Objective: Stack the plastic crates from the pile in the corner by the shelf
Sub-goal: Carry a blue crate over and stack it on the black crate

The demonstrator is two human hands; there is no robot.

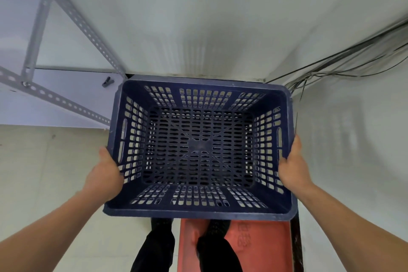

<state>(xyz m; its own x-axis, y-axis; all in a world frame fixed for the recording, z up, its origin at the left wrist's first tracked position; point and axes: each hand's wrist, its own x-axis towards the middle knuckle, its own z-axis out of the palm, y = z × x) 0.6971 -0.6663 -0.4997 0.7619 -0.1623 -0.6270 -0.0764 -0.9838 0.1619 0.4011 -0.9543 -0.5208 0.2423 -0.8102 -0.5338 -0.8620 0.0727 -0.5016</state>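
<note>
Blue crate [199, 150] held open side up in the far corner, shelf frame [66, 51] to its left, cables [344, 59] on the right wall; whether it sits on another crate cannot be told. Left hand [106, 174] and right hand [293, 165] each clasp a side rim. Judgement: keep it level, square its corners to the walls, lower evenly, clear of the red crate [260, 245] near the feet.

White walls [198, 17]; grey shelf frame [88, 28]
</note>
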